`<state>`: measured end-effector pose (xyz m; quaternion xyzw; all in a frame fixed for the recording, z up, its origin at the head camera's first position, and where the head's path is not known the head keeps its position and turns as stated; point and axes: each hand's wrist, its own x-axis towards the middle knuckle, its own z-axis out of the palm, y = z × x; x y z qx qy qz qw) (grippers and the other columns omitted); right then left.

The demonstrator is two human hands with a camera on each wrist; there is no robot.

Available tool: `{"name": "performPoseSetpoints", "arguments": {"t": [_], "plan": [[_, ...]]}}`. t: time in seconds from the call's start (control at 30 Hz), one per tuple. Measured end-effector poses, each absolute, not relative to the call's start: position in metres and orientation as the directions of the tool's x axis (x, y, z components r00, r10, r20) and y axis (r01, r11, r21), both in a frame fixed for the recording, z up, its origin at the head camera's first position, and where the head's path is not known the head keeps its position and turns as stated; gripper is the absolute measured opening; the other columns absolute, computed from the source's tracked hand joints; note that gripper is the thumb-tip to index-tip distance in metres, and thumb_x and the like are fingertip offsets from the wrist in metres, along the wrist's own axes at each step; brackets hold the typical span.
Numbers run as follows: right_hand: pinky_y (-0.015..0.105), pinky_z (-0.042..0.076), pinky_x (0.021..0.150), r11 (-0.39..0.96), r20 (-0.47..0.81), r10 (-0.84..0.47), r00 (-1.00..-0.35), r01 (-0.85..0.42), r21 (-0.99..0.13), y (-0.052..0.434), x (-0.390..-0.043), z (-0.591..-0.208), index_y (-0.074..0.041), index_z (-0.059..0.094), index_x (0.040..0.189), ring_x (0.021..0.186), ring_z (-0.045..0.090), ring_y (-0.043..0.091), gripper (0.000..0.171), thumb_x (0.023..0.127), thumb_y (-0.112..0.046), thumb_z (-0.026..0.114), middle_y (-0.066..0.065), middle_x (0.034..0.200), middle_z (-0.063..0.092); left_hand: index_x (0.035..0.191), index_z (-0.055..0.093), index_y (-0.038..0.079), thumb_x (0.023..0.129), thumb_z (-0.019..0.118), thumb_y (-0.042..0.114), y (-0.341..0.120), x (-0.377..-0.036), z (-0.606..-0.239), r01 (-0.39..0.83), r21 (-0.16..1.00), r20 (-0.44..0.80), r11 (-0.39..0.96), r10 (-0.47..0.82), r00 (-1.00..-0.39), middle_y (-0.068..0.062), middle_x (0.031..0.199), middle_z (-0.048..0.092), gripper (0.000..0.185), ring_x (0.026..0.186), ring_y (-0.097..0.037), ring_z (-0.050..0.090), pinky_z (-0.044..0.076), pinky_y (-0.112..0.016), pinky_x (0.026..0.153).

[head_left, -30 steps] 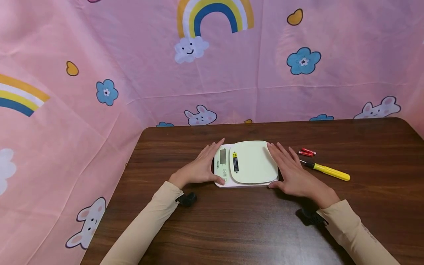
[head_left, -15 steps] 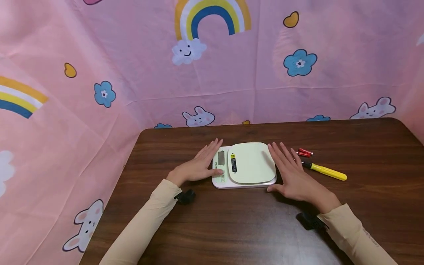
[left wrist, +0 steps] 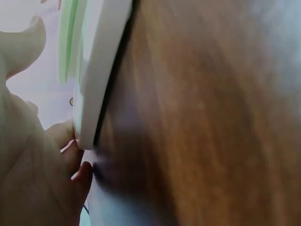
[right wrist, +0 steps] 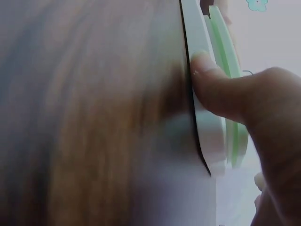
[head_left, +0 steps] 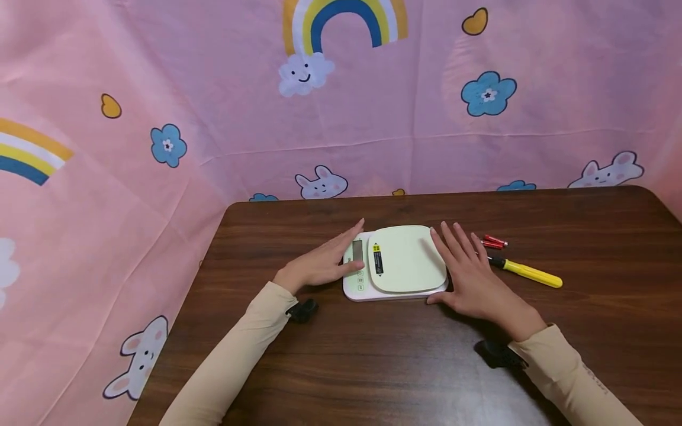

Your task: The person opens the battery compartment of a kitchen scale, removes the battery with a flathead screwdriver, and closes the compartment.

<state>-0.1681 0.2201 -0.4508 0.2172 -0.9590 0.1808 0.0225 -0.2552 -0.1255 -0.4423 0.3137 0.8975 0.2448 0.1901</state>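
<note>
A flat white kitchen scale (head_left: 407, 260) lies on the table, its small display and buttons at the left and a black-and-yellow label on its plate. At its left end is my left hand (head_left: 325, 258), fingers extended along the side and thumb reaching over the lower part of the display. My right hand (head_left: 474, 281) is spread at the right end, with its thumb near the front corner. In the right wrist view that thumb (right wrist: 211, 80) lies against the side of the scale (right wrist: 207, 127). The left wrist view has the left fingers (left wrist: 70, 160) by the scale's corner.
Right of the scale, a yellow-handled screwdriver (head_left: 527, 273) lies on the brown wooden table (head_left: 383, 361), its tip partly behind the right hand. Two red batteries (head_left: 494, 241) lie just beyond it. A pink patterned cloth (head_left: 383, 106) hangs behind the table.
My left thumb has moved from the scale's front left corner up over the buttons to the display. The right fingers have spread slightly. The scale stays in about the same place.
</note>
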Motion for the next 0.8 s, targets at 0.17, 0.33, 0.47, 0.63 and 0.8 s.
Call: {"name": "performPoseSetpoints", "arguments": {"t": [0.17,0.33,0.47,0.63,0.8], "plan": [[0.073,0.004,0.126,0.844,0.164,-0.397,-0.903,-0.429,-0.321,0.226,-0.174,-0.45,-0.016,0.003,0.172,0.164,0.0,0.045,0.142,0.071,-0.048,0.097,0.017,0.179,0.0,0.169,-0.011,0.039,0.106,0.053,0.059,-0.135,-0.241,-0.439,0.474,0.542,-0.204,0.694,0.656,-0.727,0.005,0.18,0.005,0.092,0.167,-0.025,0.011,0.016,-0.047,0.136],[0.072,0.006,0.126,0.858,0.223,-0.388,-0.894,-0.439,-0.267,0.234,-0.185,-0.444,-0.015,0.003,0.172,0.164,0.002,0.045,0.145,0.068,-0.043,0.1,0.021,0.178,0.005,0.17,-0.008,0.035,0.105,0.054,0.06,-0.14,-0.223,-0.435,0.507,0.486,-0.217,0.712,0.66,-0.719,0.0,0.18,0.011,0.093,0.167,-0.019,0.012,0.01,-0.041,0.137],[0.072,0.007,0.126,0.869,0.257,-0.38,-0.889,-0.438,-0.231,0.241,-0.195,-0.44,-0.014,0.004,0.172,0.163,0.004,0.046,0.144,0.068,-0.039,0.1,0.023,0.177,0.008,0.171,-0.007,0.03,0.105,0.053,0.06,-0.14,-0.211,-0.431,0.549,0.438,-0.224,0.712,0.678,-0.7,0.002,0.18,0.008,0.094,0.167,-0.016,0.01,0.007,-0.039,0.137],[0.073,0.006,0.126,0.867,0.247,-0.385,-0.889,-0.44,-0.233,0.242,-0.199,-0.437,-0.013,0.004,0.172,0.163,0.004,0.047,0.14,0.071,-0.036,0.099,0.025,0.176,0.01,0.171,-0.008,0.03,0.106,0.05,0.061,-0.143,-0.201,-0.428,0.557,0.418,-0.227,0.718,0.676,-0.701,0.003,0.18,0.005,0.092,0.167,-0.017,0.008,0.007,-0.039,0.137],[0.073,0.004,0.127,0.865,0.206,-0.37,-0.906,-0.417,-0.278,0.23,-0.176,-0.438,-0.011,0.007,0.172,0.163,0.007,0.048,0.123,0.083,-0.041,0.088,0.026,0.175,0.017,0.168,-0.015,0.035,0.108,0.046,0.061,-0.147,-0.203,-0.432,0.528,0.451,-0.217,0.72,0.662,-0.718,0.002,0.18,0.002,0.089,0.167,-0.016,0.003,0.004,-0.038,0.137]]}}
